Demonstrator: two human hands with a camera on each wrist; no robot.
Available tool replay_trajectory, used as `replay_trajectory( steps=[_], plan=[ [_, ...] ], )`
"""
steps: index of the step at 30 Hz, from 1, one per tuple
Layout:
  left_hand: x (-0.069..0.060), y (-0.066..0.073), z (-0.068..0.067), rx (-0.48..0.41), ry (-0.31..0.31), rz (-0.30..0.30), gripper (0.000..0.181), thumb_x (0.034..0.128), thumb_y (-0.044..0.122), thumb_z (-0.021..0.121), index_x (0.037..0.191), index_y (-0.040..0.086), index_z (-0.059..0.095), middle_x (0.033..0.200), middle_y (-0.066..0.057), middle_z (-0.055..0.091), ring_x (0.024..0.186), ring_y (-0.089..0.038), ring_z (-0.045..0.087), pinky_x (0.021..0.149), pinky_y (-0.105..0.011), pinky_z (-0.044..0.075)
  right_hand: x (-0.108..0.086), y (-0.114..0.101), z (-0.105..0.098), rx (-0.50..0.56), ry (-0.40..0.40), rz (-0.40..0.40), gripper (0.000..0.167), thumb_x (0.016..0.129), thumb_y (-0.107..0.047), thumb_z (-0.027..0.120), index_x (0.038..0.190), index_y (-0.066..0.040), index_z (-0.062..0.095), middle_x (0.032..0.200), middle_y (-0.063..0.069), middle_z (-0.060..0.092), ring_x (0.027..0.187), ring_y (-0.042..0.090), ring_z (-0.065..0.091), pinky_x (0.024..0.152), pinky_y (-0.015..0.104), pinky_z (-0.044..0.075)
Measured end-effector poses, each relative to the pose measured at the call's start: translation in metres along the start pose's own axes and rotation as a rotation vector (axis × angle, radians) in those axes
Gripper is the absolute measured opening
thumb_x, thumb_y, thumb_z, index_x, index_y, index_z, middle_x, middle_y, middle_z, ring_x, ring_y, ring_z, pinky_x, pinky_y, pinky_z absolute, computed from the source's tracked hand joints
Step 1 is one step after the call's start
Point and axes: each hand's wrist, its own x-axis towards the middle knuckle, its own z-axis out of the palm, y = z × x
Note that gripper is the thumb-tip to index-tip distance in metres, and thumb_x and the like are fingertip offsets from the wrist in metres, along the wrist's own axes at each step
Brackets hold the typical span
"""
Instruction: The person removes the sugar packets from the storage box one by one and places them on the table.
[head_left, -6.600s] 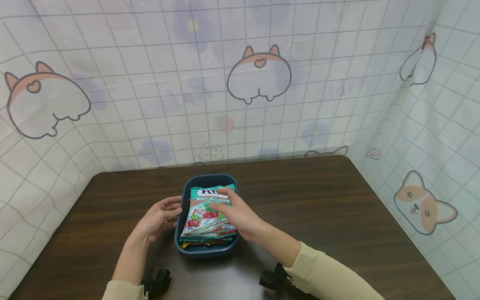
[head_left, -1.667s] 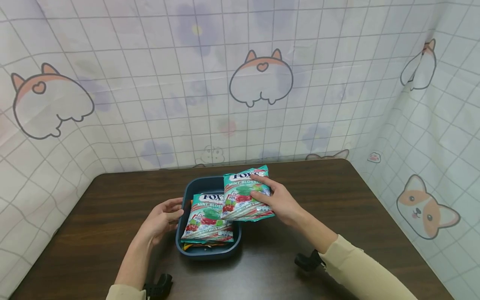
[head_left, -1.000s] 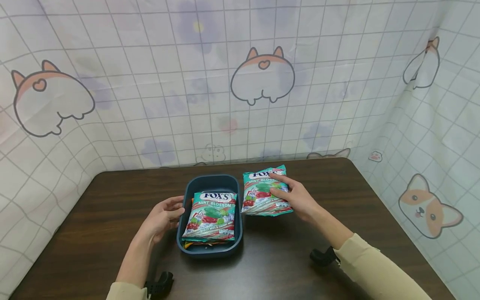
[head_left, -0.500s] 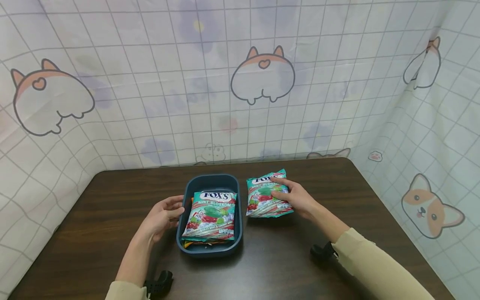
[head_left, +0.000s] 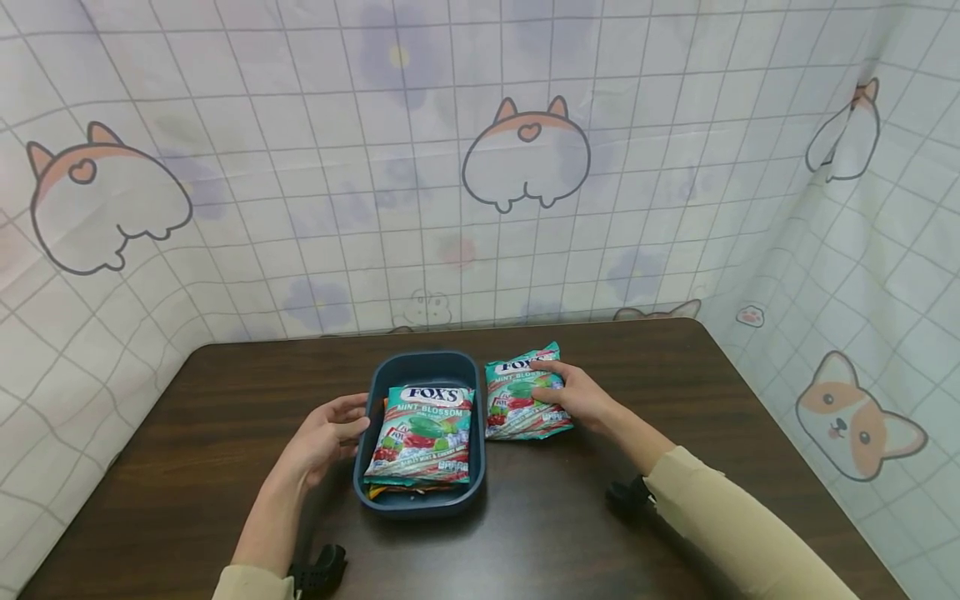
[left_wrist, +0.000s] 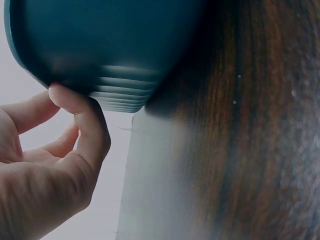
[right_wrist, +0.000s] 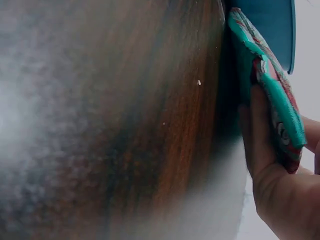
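Right hand (head_left: 583, 400) pinches a bag (head_left: 513, 408) just right of the box (head_left: 420, 507); left hand (head_left: 324, 435), loosely curved, touches the box's left side, likely steadying it.

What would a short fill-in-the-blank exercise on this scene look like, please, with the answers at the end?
1. The large brand name on the packet inside the container is ____.
2. In the head view, the right hand holds a second packet to the ____ of the container.
3. The left hand touches the outside of the ____.
4. The wooden-looking tabletop is dark ____ in colour.

Missing words: FOX'S; right; container; brown.
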Motion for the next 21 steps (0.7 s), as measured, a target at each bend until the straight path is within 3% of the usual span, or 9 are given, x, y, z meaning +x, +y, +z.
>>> replay_trajectory(
  steps=[2, 6, 10, 16, 21],
  plan=[
    [0.000, 0.000, 0.000, -0.001, 0.001, -0.001, 0.052, 0.1051, 0.011, 0.058, 0.153, 0.001, 0.040, 0.143, -0.024, 0.047, 0.113, -0.032, 0.055, 0.090, -0.040, 0.053, 0.002, 0.000, 0.001, -0.038, 0.004, -0.004, 0.057, 0.102, -0.015, 0.065, 0.154, -0.005, 0.044, 0.123, 0.020, 0.060, 0.083, 0.021, 0.059, 0.073, 0.035, 0.048],
    [-0.001, 0.000, 0.000, -0.003, 0.001, -0.003, 0.052, 0.1050, 0.012, 0.058, 0.153, 0.001, 0.040, 0.143, -0.024, 0.047, 0.113, -0.032, 0.055, 0.090, -0.040, 0.053, 0.003, -0.004, 0.002, -0.165, 0.041, -0.018, 0.054, 0.100, -0.015, 0.068, 0.150, -0.005, 0.050, 0.146, 0.025, 0.048, 0.109, 0.032, 0.055, 0.089, 0.044, 0.047],
    [0.001, 0.001, 0.000, -0.007, -0.002, -0.002, 0.052, 0.1051, 0.011, 0.058, 0.153, 0.001, 0.040, 0.142, -0.024, 0.048, 0.111, -0.031, 0.055, 0.089, -0.039, 0.053, 0.001, -0.007, 0.001, -0.316, 0.096, -0.049, 0.053, 0.097, -0.017, 0.070, 0.146, -0.004, 0.053, 0.152, 0.027, 0.042, 0.130, 0.041, 0.046, 0.102, 0.056, 0.041],
    [0.001, -0.001, 0.000, -0.011, -0.004, 0.001, 0.051, 0.1055, 0.011, 0.057, 0.152, 0.001, 0.040, 0.140, -0.023, 0.049, 0.108, -0.029, 0.057, 0.087, -0.037, 0.054, -0.004, -0.010, -0.001, -0.388, 0.164, -0.057, 0.052, 0.102, -0.021, 0.065, 0.147, 0.000, 0.051, 0.150, 0.028, 0.045, 0.134, 0.045, 0.046, 0.104, 0.061, 0.041],
    [0.001, 0.000, -0.001, -0.011, -0.008, 0.003, 0.051, 0.1055, 0.011, 0.057, 0.153, 0.001, 0.040, 0.140, -0.023, 0.049, 0.108, -0.029, 0.057, 0.086, -0.037, 0.054, -0.008, -0.020, 0.000, -0.353, 0.237, -0.116, 0.046, 0.103, -0.020, 0.064, 0.144, -0.004, 0.054, 0.147, 0.024, 0.050, 0.126, 0.043, 0.053, 0.099, 0.058, 0.044]
  ],
)
